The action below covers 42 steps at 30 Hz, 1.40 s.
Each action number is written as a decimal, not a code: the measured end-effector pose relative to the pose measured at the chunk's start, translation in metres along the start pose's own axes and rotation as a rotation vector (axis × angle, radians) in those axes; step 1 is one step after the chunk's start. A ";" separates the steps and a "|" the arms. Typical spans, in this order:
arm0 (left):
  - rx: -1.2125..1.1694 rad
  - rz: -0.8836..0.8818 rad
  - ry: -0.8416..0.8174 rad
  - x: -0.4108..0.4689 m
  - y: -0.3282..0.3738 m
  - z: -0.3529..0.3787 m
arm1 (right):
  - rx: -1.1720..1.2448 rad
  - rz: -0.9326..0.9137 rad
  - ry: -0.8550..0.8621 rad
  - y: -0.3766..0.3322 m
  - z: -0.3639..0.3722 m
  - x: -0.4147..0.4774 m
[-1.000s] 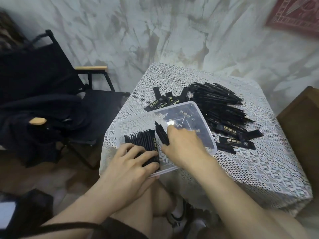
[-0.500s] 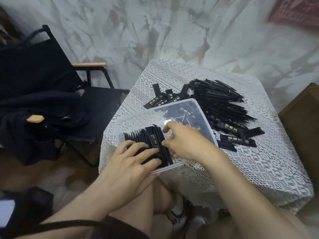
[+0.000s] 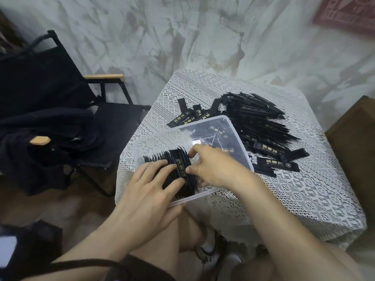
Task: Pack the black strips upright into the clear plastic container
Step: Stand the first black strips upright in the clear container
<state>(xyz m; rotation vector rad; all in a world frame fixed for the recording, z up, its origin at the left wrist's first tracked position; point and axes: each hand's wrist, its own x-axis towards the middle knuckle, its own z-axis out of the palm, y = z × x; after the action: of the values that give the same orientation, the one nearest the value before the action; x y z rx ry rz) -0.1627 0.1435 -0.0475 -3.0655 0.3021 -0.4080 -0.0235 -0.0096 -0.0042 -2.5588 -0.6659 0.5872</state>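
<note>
The clear plastic container (image 3: pixel 242 142) sits at the near left corner of the table. A row of black strips (image 3: pixel 174 159) stands upright at its near left end. My left hand (image 3: pixel 150 191) lies on top of that row with straight fingers. My right hand (image 3: pixel 215 167) is inside the container at the row's right end, its bent thumb and fingertips pressing the outermost strip against the others. A big pile of loose black strips (image 3: pixel 261 122) lies on the cloth behind and right of the container. The container's far half holds only a few flat strips.
A white lace cloth (image 3: pixel 304 191) covers the small table. A black folding chair (image 3: pixel 113 120) draped with dark clothing stands to the left. A brown wooden piece (image 3: pixel 357 142) is at the right edge. My knees and shoes show below the table's near edge.
My right hand has brought a tilted strip down against the right end of the row and now presses it there. My left hand has stayed on the row.
</note>
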 end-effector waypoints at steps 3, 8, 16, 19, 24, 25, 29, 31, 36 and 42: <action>0.015 0.010 -0.017 0.001 0.000 0.000 | 0.015 0.000 0.004 0.001 0.002 0.001; 0.045 0.059 -0.018 0.003 -0.002 -0.002 | 0.034 -0.004 0.008 0.002 0.005 0.002; 0.057 0.079 -0.030 0.003 -0.004 -0.003 | 0.065 0.000 0.017 0.005 0.007 0.003; 0.052 0.077 -0.039 0.002 -0.003 -0.003 | 0.086 0.003 -0.003 0.003 0.009 0.006; 0.030 0.032 -0.082 0.001 0.000 -0.005 | 0.089 -0.018 -0.055 0.003 0.005 0.008; 0.026 0.016 -0.088 0.001 0.001 -0.005 | 0.080 -0.023 -0.050 0.002 0.004 0.008; 0.028 -0.006 -0.097 0.001 0.003 -0.007 | 0.076 -0.035 -0.043 0.001 -0.001 0.006; 0.038 0.001 -0.104 0.002 0.001 -0.007 | 0.081 -0.030 -0.053 0.002 0.000 0.004; 0.042 0.021 -0.093 0.003 0.000 -0.005 | 0.083 -0.021 -0.022 0.000 0.004 0.001; 0.022 0.065 -0.046 -0.005 -0.002 0.001 | 0.151 -0.021 -0.018 0.004 0.012 0.000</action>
<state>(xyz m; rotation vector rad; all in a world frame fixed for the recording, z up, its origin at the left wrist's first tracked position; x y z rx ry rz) -0.1666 0.1462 -0.0492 -3.0288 0.3906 -0.3350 -0.0279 -0.0094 -0.0166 -2.4069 -0.6289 0.6302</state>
